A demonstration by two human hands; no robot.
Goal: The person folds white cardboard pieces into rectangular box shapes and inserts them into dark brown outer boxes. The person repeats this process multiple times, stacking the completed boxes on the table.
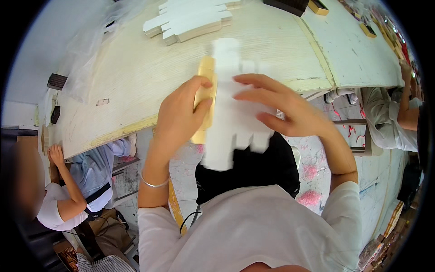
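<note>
A flat die-cut cardboard box blank [240, 104], white on the face toward me, extends past the table's front edge over my lap. Along its left side a gold panel [205, 86] is folded up. My left hand [179, 109] grips this gold panel between thumb and fingers. Over the white part hovers my right hand [285, 106], its fingers spread and slightly curled; whether the fingertips touch the card is unclear. The blank and both hands are a little blurred by motion.
Farther back on the pale wooden table [131, 86] lies a stack of white box blanks [195, 20]. Dark and gold boxes [290, 5] stand at the far edge. Clear plastic film [86, 59] hangs over the left side. Other people sit at left and right.
</note>
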